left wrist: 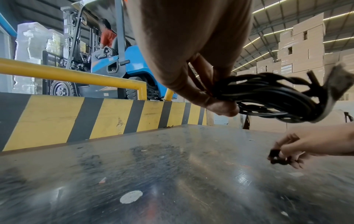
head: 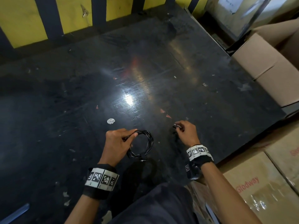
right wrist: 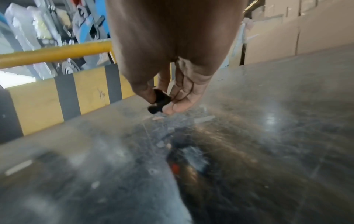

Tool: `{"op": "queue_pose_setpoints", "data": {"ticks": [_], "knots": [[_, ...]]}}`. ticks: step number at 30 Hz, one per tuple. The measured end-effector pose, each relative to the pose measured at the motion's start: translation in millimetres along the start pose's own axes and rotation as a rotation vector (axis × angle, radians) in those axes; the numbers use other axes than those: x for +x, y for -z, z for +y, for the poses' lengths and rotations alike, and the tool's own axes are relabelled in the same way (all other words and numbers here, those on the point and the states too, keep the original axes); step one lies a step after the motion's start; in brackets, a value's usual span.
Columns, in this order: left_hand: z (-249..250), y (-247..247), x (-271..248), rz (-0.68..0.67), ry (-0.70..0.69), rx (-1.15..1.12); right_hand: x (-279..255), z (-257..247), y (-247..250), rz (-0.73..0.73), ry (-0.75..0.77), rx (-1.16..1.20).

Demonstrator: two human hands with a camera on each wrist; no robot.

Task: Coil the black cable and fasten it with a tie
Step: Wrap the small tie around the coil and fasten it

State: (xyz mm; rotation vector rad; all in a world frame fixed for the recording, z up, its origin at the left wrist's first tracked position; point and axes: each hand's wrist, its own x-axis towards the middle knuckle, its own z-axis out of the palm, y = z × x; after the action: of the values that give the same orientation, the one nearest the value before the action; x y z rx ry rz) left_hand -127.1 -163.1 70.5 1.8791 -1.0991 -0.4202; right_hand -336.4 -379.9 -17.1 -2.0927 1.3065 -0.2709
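My left hand [head: 120, 139] pinches a coiled black cable [head: 148, 143] and holds it just above the dark table [head: 80, 97]. In the left wrist view the coil [left wrist: 272, 97] hangs from my fingers [left wrist: 220, 106], and a grey strap [left wrist: 333, 84] sticks out at its far end. My right hand [head: 184, 131] is to the right of the coil and apart from it, pinching a small black tie [head: 176, 126]. The right wrist view shows the tie [right wrist: 160, 100] between thumb and fingers; it also shows in my right hand [left wrist: 298, 151] in the left wrist view as a dark tie [left wrist: 275, 157].
A round white sticker [head: 110, 121] lies on the table, left of the coil. A yellow-and-black striped barrier [head: 48, 21] runs along the far edge. Cardboard boxes [head: 267, 65] stand at the right. Behind the barrier a blue forklift [left wrist: 118, 63] carries a person.
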Motion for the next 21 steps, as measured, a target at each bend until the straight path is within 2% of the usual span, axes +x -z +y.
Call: {"op": "queue_pose_setpoints", "data": {"ticks": [5,12,17,21], "knots": [[5,0,-2,0.013,-0.003,0.005,-6,-12,3,0.006,0.002,0.199],[12,0,-8,0.024,0.005,-0.011,-13,-31,9,0.005,-0.086,0.533],[17,1,-10,0.036,0.013,-0.020,-23,-53,23,-0.062,-0.059,0.729],[23,1,-10,0.049,-0.005,-0.040,-31,-68,34,-0.111,-0.010,0.765]]}}
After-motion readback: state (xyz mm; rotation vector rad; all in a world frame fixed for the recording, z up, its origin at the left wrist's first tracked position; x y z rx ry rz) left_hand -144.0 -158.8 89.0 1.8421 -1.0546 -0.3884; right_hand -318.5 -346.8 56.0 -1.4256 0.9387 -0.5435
